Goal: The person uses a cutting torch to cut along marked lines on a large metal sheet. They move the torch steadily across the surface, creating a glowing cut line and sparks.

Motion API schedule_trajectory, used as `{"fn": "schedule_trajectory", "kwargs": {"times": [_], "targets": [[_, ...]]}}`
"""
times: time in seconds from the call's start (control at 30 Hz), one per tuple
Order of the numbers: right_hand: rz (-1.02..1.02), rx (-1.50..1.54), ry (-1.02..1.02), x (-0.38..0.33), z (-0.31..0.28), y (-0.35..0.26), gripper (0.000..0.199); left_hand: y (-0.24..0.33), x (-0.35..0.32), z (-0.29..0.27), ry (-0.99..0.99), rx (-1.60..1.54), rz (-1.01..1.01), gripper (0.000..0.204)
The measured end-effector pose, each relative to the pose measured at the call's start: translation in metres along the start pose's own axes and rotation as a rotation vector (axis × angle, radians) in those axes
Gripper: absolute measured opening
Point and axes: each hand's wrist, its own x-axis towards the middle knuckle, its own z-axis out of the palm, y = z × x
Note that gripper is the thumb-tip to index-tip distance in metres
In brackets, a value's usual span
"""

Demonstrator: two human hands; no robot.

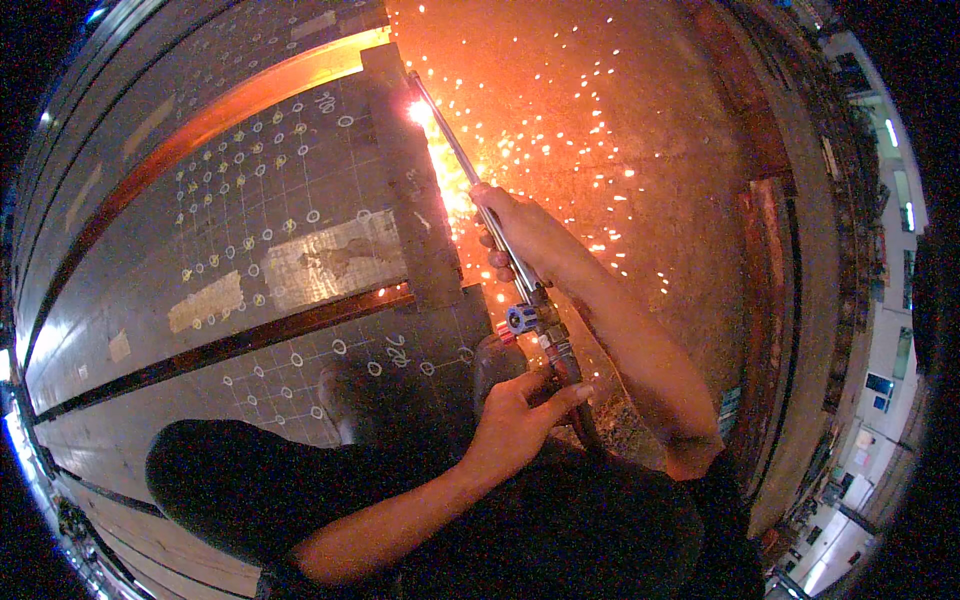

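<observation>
Steel plate [300,200], chalk-marked; cutting torch [470,175] clasped in right hand [520,235], left hand [515,415] closed on its hose end; tip sparking at 12 o'clock, best kept steady along the edge.

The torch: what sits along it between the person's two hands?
In the head view, the torch carries a blue valve knob and brass fittings between the right hand on its tube and the left hand near the hose.

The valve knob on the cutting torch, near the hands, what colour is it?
Blue, the valve knob on the cutting torch; seen in the head view.
</observation>
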Motion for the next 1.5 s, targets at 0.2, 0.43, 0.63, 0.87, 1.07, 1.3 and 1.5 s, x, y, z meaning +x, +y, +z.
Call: {"fn": "schedule_trajectory", "kwargs": {"times": [0.2, 0.43, 0.63, 0.87, 1.07, 1.3, 1.5], "targets": [[-0.035, -0.148, 0.014, 0.004, -0.007, 0.001, 0.058, 0.007, 0.0, 0.0, -0.009, 0.091, -0.015, 0.035], [0.026, -0.074, 0.005, -0.005, -0.002, -0.004, 0.047, -0.005, 0.001, -0.001, -0.012, 0.077, -0.053, 0.034], [0.006, -0.067, -0.005, -0.008, -0.002, -0.005, 0.048, 0.001, -0.001, 0.001, 0.022, 0.069, -0.048, 0.032], [-0.017, -0.066, -0.027, -0.007, -0.003, -0.004, 0.047, 0.001, -0.001, 0.002, 0.008, 0.076, 0.009, 0.033], [-0.014, -0.178, 0.017, -0.005, -0.003, -0.005, 0.045, -0.003, -0.001, 0.003, -0.008, -0.033, -0.005, 0.03], [-0.009, -0.12, 0.061, -0.003, -0.001, -0.001, 0.047, -0.005, -0.002, 0.005, 0.004, -0.104, -0.038, 0.031], [-0.004, -0.104, 0.025, -0.003, -0.003, -0.002, 0.044, 0.002, -0.003, 0.006, -0.009, -0.127, -0.051, 0.029]]}}
